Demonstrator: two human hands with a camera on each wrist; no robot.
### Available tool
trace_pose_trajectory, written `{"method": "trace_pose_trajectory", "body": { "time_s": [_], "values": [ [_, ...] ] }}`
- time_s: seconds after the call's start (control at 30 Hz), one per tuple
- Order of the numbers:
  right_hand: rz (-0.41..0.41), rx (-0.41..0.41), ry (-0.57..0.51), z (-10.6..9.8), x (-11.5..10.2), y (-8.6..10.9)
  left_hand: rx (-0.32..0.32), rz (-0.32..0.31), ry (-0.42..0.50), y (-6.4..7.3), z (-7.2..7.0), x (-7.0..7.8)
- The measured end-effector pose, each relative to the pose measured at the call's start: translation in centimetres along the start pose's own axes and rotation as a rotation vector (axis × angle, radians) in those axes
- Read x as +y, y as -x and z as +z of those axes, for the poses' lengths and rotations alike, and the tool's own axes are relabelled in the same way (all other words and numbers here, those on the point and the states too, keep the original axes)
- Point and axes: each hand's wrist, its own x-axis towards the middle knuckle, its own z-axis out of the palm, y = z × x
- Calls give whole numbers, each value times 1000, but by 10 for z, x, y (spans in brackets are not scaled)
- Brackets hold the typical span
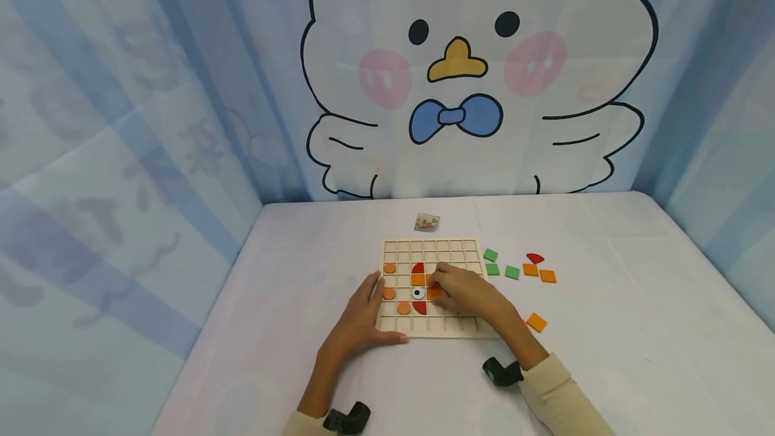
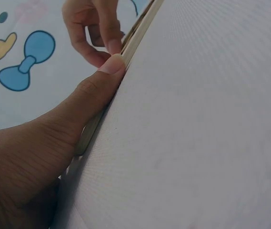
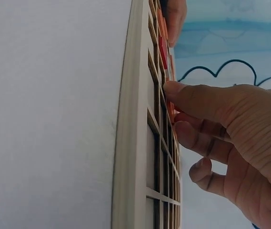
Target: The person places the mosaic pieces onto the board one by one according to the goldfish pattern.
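Observation:
A wooden grid board (image 1: 445,333) lies on the table, with orange discs (image 1: 390,268), red quarter-round tiles (image 1: 420,308), an orange square tile (image 1: 418,280) and a white eye disc (image 1: 418,293) in its cells. My left hand (image 1: 357,321) spans the board's near left corner, thumb straight along the front edge, fingers stretched along the left side. Over the middle of the grid, my right hand (image 1: 469,291) pinches an orange square tile (image 3: 170,102) between thumb and fingers, right at the cells beside the eye disc. Its other fingers bend loosely.
Right of the board lie several green square tiles (image 1: 492,269), loose orange square tiles (image 1: 547,276) and a red quarter-round tile (image 1: 535,258). Another orange square (image 1: 536,322) lies by my right wrist. A small patterned card (image 1: 426,222) sits behind the board, before a curtain (image 1: 460,167).

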Motion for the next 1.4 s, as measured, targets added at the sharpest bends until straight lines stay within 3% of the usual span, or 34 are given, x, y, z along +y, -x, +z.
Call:
{"method": "trace_pose_trajectory", "body": {
  "time_s": [0.6, 0.97, 1.2, 1.4],
  "values": [
    [59, 4, -65, -15, 26, 19, 1, 2, -3, 0, 0, 1],
    [118, 13, -91, -26, 42, 42, 7, 13, -7, 0, 2, -1],
    [99, 48, -76, -34, 50, 60, 9, 15, -8, 0, 2, 0],
    [110, 32, -65, -37, 56, 73, 2, 8, 16, 1, 1, 2]
  ]
}}
